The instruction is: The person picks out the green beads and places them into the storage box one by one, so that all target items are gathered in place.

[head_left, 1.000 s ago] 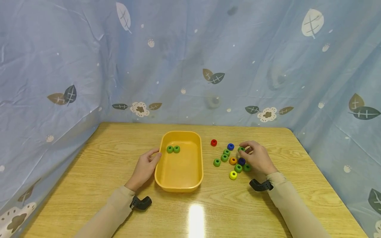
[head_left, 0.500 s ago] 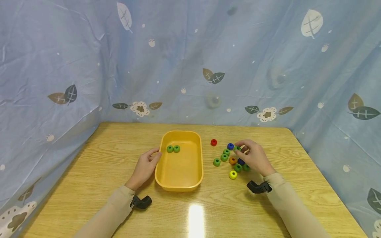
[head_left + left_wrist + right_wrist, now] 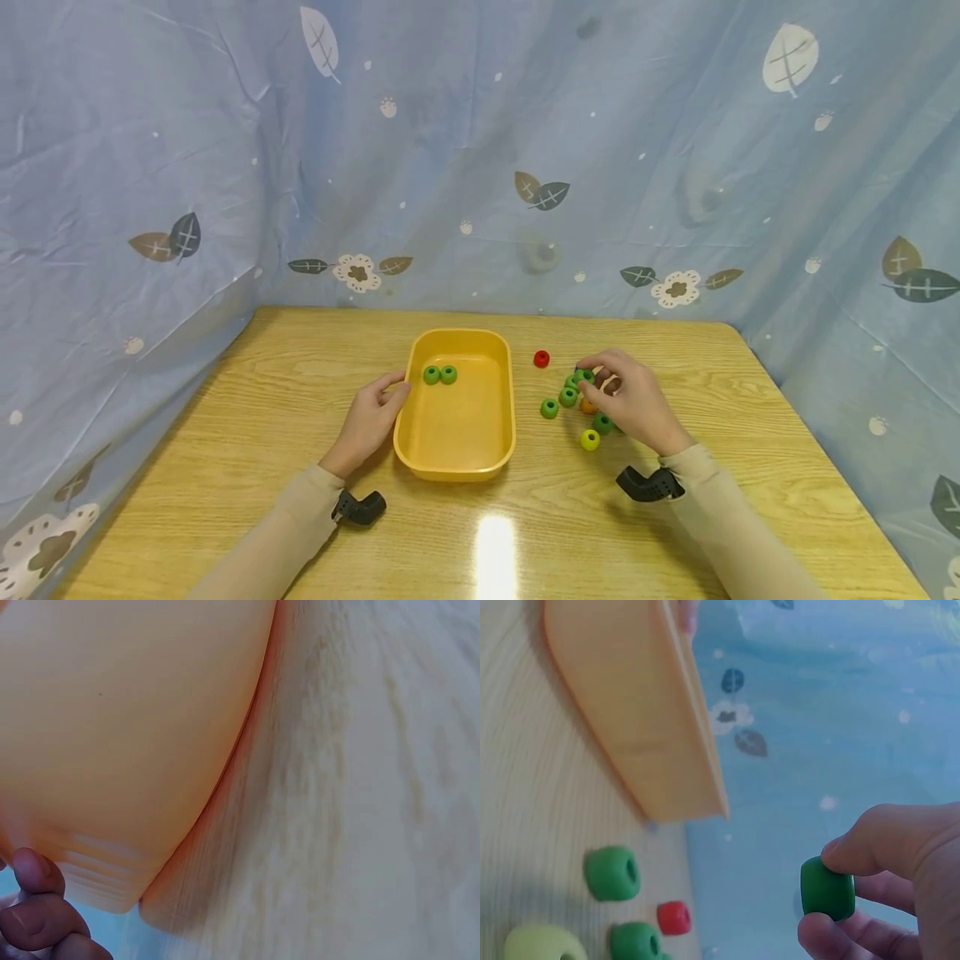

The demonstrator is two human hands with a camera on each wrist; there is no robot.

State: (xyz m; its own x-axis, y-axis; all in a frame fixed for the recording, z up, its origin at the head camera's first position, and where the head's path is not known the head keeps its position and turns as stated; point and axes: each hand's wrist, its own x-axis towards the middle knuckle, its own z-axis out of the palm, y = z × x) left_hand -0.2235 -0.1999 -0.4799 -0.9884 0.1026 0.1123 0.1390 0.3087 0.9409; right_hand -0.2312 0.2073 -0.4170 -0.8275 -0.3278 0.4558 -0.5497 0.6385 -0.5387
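In the head view my left hand (image 3: 367, 421) holds the left rim of a yellow plastic tray (image 3: 453, 477), with curled fingers beside its wall in the left wrist view. Two green beads, one of them at the right (image 3: 448, 374), sit inside the tray toward its far end. My right hand (image 3: 633, 402) pinches a green bead (image 3: 827, 889) between thumb and fingertip, raised off the table in the right wrist view. Under and beside that hand lie more green beads (image 3: 550, 408), an orange bead (image 3: 588, 406) and a yellow bead (image 3: 590, 440). A blue bead is mostly hidden behind the fingers.
A red bead (image 3: 542, 358) lies apart, between the tray and the far end of the bead group. The wooden table (image 3: 315, 358) ends at a blue patterned curtain (image 3: 465, 167) at the back and sides. Each wrist wears a black camera mount (image 3: 358, 507).
My right hand has lifted the green bead and carried it left, over the other beads toward the tray. The left hand stays at the tray rim.
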